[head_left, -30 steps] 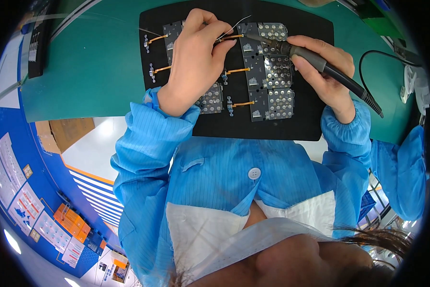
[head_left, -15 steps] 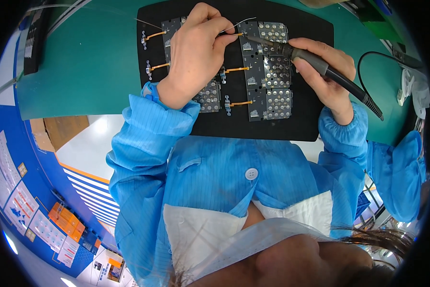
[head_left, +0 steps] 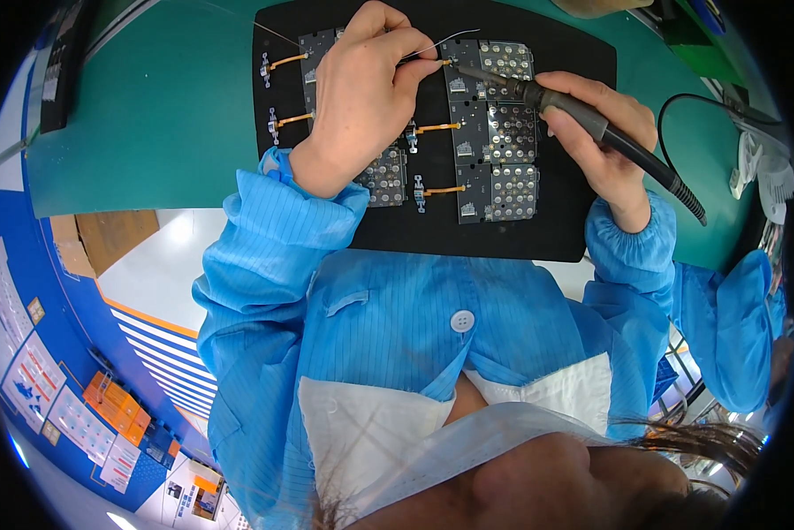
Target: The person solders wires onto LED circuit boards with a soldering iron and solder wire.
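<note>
My left hand (head_left: pixel 359 110) is closed in a pinch over the upper boards, with a thin solder wire (head_left: pixel 461 35) running out of its fingers. Its fingertips press near the end of an orange ribbon cable on the top board of the right column. From the other side, my right hand (head_left: pixel 611 146) grips a soldering iron (head_left: pixel 582 115) like a pen. The iron's tip points at that board's left edge, close to my left fingertips. Below are more dark circuit boards (head_left: pixel 472 141) with round silver contacts, each with an orange ribbon cable (head_left: pixel 438 126) and small metal connector (head_left: pixel 420 194).
The boards lie on a black mat (head_left: pixel 503 243) on a green table (head_left: pixel 149 132). My left hand partly covers the left column of boards. The iron's black cord (head_left: pixel 680 99) loops at the right. Another blue sleeve (head_left: pixel 733 327) shows at far right.
The solder wire's free end has shifted slightly right, and my left fingertips have edged closer to the board. The soldering iron stays almost where it was.
</note>
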`<state>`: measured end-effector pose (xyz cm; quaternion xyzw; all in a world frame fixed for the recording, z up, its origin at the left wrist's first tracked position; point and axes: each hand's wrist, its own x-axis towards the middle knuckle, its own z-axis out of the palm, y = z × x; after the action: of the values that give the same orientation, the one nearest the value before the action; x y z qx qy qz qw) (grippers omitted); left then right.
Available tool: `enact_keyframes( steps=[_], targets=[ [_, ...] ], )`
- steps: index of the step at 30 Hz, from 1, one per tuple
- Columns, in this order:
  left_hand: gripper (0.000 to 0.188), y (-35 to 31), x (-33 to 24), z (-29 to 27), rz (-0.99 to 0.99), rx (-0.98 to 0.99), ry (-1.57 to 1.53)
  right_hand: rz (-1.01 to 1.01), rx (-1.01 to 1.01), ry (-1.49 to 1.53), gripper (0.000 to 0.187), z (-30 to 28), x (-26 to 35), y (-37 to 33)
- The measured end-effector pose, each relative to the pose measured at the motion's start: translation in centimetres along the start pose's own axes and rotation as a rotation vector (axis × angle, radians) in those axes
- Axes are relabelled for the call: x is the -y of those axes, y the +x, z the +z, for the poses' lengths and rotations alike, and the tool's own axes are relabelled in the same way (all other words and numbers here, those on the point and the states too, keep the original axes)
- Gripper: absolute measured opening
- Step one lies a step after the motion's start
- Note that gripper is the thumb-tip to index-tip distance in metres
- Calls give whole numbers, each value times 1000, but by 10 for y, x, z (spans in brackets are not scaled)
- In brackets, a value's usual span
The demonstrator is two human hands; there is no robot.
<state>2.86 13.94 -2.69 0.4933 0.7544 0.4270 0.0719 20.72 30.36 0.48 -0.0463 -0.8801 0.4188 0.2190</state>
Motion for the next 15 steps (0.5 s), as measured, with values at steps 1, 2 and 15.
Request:
enact_keyframes(
  steps=[1,2,15],
  targets=[
    [12,0,0,0,-2,-2,1,0,1,0,25,0,0,0],
    [12,0,0,0,-2,-2,1,20,-8,-4,25,0,1,-1],
    [12,-1,1,1,5,-11,18,22,-6,15,24,-1,2,0]
  ],
)
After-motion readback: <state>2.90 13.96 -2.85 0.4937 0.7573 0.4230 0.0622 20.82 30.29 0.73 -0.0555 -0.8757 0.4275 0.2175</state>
